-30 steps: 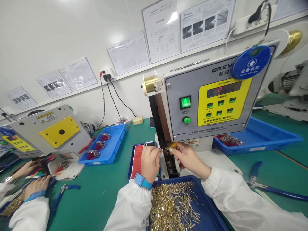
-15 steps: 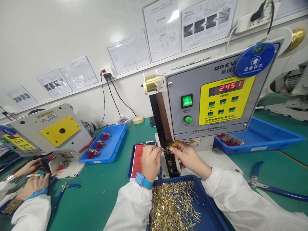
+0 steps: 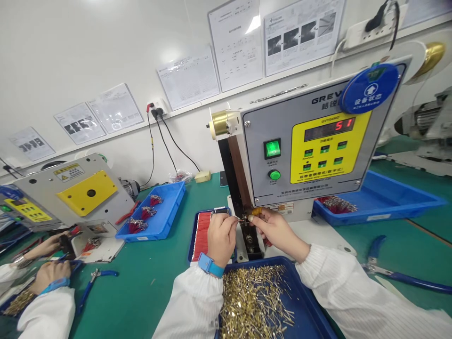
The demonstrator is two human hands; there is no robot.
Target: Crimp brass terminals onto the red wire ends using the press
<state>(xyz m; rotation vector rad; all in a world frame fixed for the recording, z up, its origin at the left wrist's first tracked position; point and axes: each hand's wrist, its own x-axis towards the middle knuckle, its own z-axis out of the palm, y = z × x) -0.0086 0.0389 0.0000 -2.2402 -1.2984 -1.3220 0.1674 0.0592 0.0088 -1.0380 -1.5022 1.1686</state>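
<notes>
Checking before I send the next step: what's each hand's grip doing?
Left hand: closed, pinching a thin piece, too small to tell what.
Right hand: closed, pinching a small brass pin.

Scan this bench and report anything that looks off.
The red digital display on the machine's yellow panel shows only 51, its left digits dark, so the reading looks incomplete. Nothing else stands out.
</notes>
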